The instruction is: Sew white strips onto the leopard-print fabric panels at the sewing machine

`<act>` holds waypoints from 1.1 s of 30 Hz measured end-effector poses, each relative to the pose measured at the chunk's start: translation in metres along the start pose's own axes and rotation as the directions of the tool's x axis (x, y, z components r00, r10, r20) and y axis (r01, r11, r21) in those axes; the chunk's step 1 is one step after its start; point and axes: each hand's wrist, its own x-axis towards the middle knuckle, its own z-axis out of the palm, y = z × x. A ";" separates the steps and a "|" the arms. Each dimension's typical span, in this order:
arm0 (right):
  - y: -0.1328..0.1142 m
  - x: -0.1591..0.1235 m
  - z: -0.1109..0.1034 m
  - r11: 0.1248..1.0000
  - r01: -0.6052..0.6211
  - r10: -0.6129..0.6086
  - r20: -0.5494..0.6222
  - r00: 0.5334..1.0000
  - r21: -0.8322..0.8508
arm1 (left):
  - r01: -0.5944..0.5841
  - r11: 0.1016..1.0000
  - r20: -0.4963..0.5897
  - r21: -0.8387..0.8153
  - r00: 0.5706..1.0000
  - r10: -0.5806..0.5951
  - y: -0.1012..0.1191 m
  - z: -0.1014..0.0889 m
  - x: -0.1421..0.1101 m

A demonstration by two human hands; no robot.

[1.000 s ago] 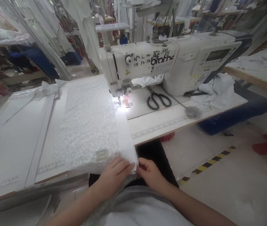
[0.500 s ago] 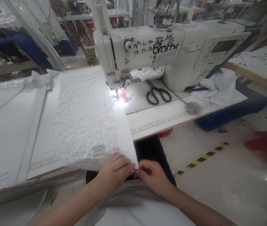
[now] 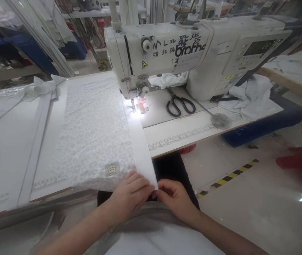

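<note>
A pale grey leopard-print fabric piece with a plain white edge strip lies over the table, its far end under the sewing machine's lit presser foot. A small label with a drawn motif sits near the fabric's front edge. My left hand is closed over the near end of the fabric, thumb and fingers at the white strip. Beside it, my right hand pinches the strip's near corner between thumb and fingertips. Both hands are over my lap, just off the table edge.
The white sewing machine stands behind the fabric. Black-handled scissors lie on its bed, right of the needle. A ruler scale runs along the table front. Crumpled white fabric lies at the right, near a round grey disc.
Both hands keep hold of the fabric's near end and have barely moved. The view has shifted slightly, and the machine appears a little higher.
</note>
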 end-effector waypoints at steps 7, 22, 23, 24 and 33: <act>-0.001 -0.003 -0.005 0.990 -0.070 0.063 0.065 0.996 0.120 | -0.041 0.997 0.003 0.058 0.999 0.041 0.000 0.002 -0.001; -0.005 0.008 -0.027 0.442 0.630 -0.639 0.268 0.721 -0.639 | 0.085 0.993 -0.115 0.086 0.991 -0.075 0.010 0.009 0.001; -0.007 0.012 -0.029 0.345 0.687 -0.657 0.358 0.663 -0.639 | 0.096 0.994 -0.117 0.060 0.989 -0.088 0.010 0.008 0.001; -0.010 0.016 -0.031 0.274 0.727 -0.658 0.428 0.620 -0.630 | 0.101 0.995 -0.107 0.026 0.989 -0.098 0.010 0.005 0.003; -0.031 0.027 -0.024 0.158 0.788 -0.581 0.589 0.562 -0.595 | 0.445 0.892 -0.042 0.073 0.895 -0.443 -0.048 -0.048 0.028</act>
